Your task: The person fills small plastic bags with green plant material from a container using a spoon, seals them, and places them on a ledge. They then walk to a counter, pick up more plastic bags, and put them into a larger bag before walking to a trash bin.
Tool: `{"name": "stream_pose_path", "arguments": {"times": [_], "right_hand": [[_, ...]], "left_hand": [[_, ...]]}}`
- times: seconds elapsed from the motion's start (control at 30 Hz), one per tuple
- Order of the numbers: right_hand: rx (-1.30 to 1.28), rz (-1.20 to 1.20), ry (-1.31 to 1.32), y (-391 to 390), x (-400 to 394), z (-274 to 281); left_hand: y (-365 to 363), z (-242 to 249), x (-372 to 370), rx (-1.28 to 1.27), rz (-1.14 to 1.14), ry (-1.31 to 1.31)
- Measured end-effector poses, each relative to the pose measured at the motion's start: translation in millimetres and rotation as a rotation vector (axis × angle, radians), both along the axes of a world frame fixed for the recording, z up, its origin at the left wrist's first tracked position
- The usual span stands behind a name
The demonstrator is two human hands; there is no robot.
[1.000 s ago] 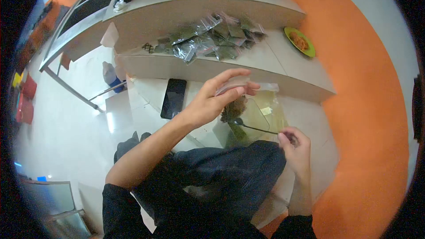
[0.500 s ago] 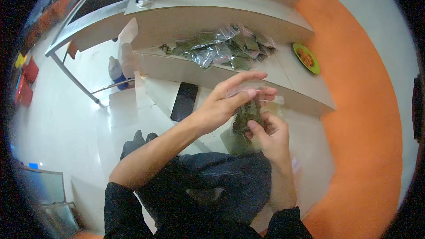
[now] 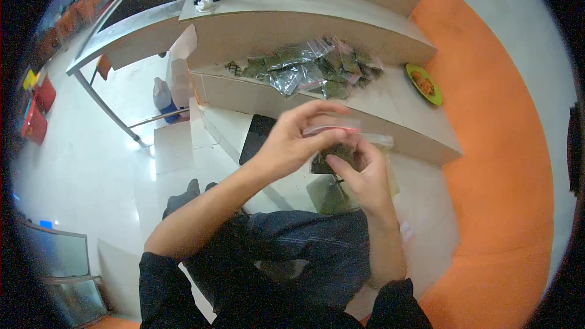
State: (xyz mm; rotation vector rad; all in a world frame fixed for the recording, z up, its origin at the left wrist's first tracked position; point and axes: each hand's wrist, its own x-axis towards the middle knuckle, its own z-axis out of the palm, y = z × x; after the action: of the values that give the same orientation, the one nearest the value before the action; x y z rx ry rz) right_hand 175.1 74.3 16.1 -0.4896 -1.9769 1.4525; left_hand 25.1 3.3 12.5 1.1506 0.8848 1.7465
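Note:
A small clear zip bag (image 3: 323,161) holding dark green flaky stuff is between my hands, above the step. The red-edged top of the bag is pinched by my left hand (image 3: 292,143), its upper fingers stretched out past it. On the bag's right side, my right hand (image 3: 365,173) is closed, thumb pressed across its front. Beneath the hands lies a flat greenish packet (image 3: 329,196), partly hidden by my knees and hands. Beside the right hand, a larger clear bag (image 3: 386,173) with something pale yellowish shows in part.
On the step ahead lies a pile of filled zip bags (image 3: 311,67). A green plate (image 3: 423,85) of orange-brown food stands to its right. Left of my hands is a black phone (image 3: 256,137), partly covered. A metal sink counter (image 3: 131,36) stands at the far left.
My right hand has moved up and closer to my left hand, and the bag is tilted more level. My left hand has shifted slightly left. The view has shifted a little.

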Motion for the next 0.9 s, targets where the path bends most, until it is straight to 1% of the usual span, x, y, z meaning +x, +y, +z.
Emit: {"name": "stream_pose_path", "arguments": {"times": [0.07, 0.1, 0.2, 0.27, 0.37, 0.4, 0.47, 0.5, 0.53, 0.57, 0.6, 0.63, 0.67, 0.73, 0.77, 0.8, 0.9], "right_hand": [[0.022, -0.010, -0.065, 1, -3, -1], [0.018, -0.010, -0.046, 0, -6, -3], [-0.019, -0.004, -0.013, -3, -15, -14], [-0.073, -0.007, -0.027, -4, -16, -24], [-0.076, 0.000, -0.030, -1, -16, -27], [-0.079, -0.044, 0.005, -2, -15, -25], [-0.095, -0.111, 0.078, -5, -12, -21], [0.016, -0.153, 0.059, -3, -7, -16], [0.122, -0.183, 0.050, 2, -2, -14], [0.200, -0.217, 0.026, 6, 5, -18], [0.277, -0.248, 0.009, 9, 11, -24], [0.265, -0.229, 0.008, 11, 15, -24], [0.259, -0.212, 0.005, 12, 20, -24], [0.292, -0.291, 0.029, 13, 22, -28], [0.353, -0.287, -0.020, 16, 26, -31], [0.416, -0.285, -0.069, 16, 29, -34], [0.487, -0.266, -0.078, 10, 25, -33]], "left_hand": [[-3, -6, -12, -0.084, 0.151, 0.130], [-5, -6, -12, -0.070, 0.181, 0.045], [-16, -9, -18, -0.141, 0.193, 0.094], [-21, -9, -19, -0.152, 0.211, 0.136], [-22, -12, -18, -0.158, 0.227, 0.176], [-22, -13, -18, -0.158, 0.235, 0.187], [-17, -19, -18, -0.088, 0.243, 0.348], [-15, -21, -17, -0.062, 0.255, 0.435], [-14, -21, -14, -0.104, 0.233, 0.457], [-12, -23, -10, -0.031, 0.257, 0.510], [-13, -21, -6, -0.013, 0.247, 0.495], [-9, -24, -2, -0.008, 0.234, 0.454], [-7, -25, 0, 0.048, 0.247, 0.477], [-1, -25, 2, 0.057, 0.206, 0.513], [-2, -22, 3, 0.116, 0.167, 0.506], [0, -24, 5, 0.153, 0.193, 0.539], [7, -34, 7, 0.255, 0.230, 0.569]]}}
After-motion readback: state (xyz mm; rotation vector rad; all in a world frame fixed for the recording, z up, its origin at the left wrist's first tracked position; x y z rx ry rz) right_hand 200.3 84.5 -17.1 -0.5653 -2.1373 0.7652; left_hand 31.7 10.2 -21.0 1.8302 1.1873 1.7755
